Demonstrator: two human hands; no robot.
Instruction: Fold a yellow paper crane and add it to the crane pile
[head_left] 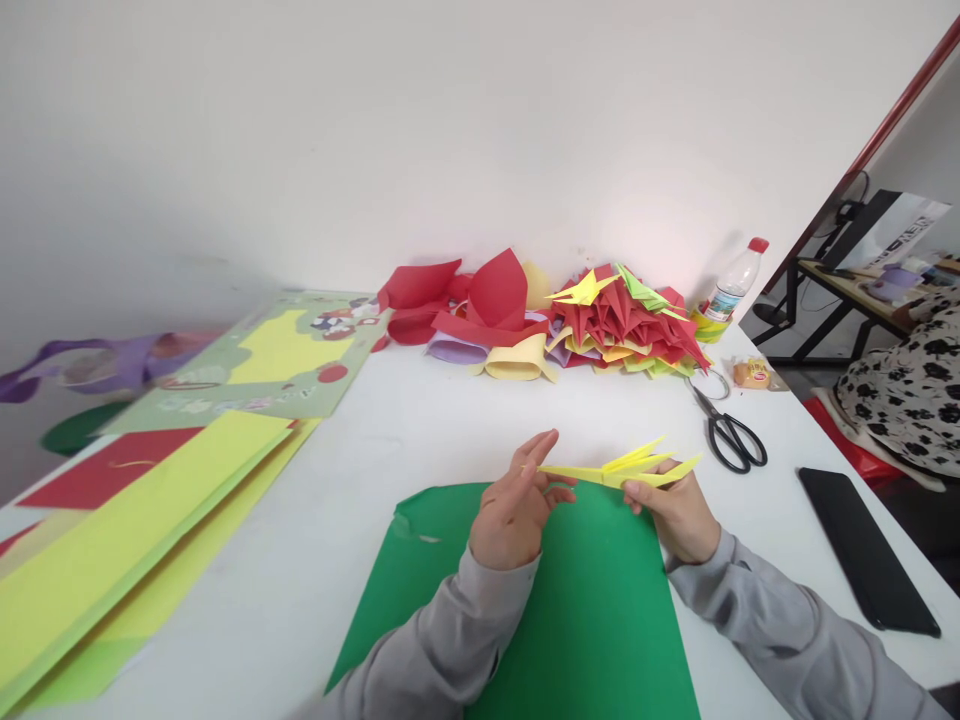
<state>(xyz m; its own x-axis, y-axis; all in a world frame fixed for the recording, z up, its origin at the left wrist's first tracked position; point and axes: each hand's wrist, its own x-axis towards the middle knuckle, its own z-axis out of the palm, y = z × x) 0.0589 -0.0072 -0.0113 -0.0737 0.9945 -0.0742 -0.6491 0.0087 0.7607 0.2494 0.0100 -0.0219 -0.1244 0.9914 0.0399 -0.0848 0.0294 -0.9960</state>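
A yellow folded-paper crane (626,468) with long thin points is held over a green sheet of paper (585,600). My right hand (679,508) grips its right part between thumb and fingers. At the crane's left tip, my left hand (516,505) pinches the thin point between thumb and forefinger, the other fingers spread apart. The green sheet lies flat on the white table (300,560) beneath both hands. A heap of red, yellow and green folded-paper cranes (626,325) sits against the wall beyond my hands.
Black-handled scissors (731,435), a black phone-like slab (866,550), a wrapped snack (752,374) and a plastic bottle (731,290) are at right. Curled red paper (499,295) stands at the back. Yellow paper strips (150,540) and a printed board (300,350) lie left. Another person's patterned clothing (911,380) shows far right.
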